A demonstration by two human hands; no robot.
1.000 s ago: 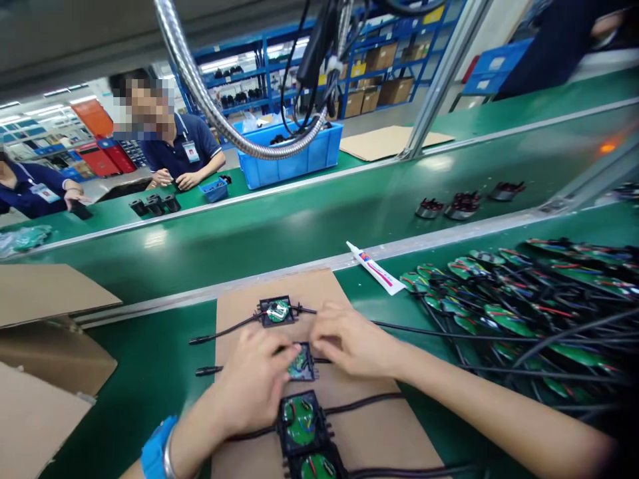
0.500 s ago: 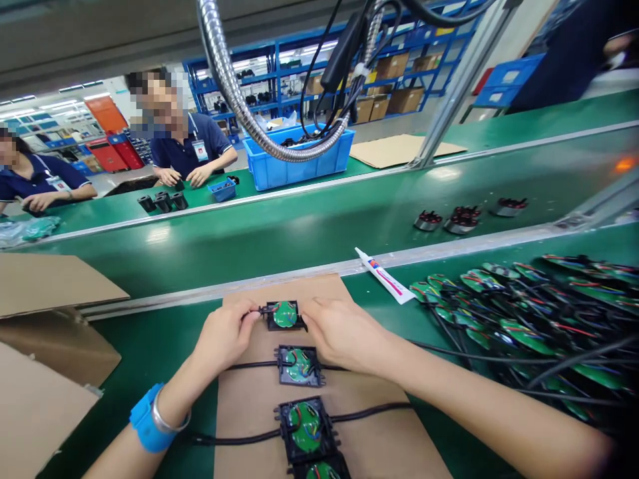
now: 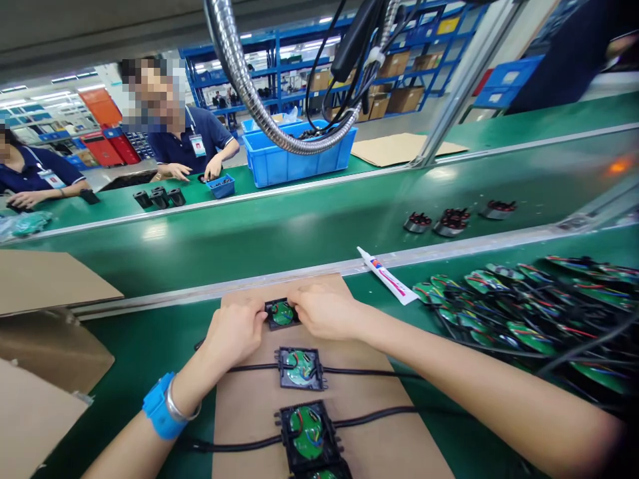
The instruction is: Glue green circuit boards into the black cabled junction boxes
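Observation:
A small black plastic housing with a round green circuit board lies at the far end of a cardboard sheet. My left hand is closed at the housing's left edge, its thumb and fingers pinching there. At the upper right edge my right hand grips the same housing, fingertips partly hidden. Closer to me sits a second black housing with a cable out of each side. Nearer still is a third housing, overlapping another one at the bottom edge of the view.
Many wired green boards are heaped at right. A white glue tube lies by the metal rail. An open cardboard box stands left. Motor-like parts rest on the conveyor belt. A metal hose hangs overhead; co-workers sit opposite.
My left fingers have moved in from the cable at the left to the housing's edge. My right hand has shifted slightly up and left. A co-worker's hand has moved to the small blue bin.

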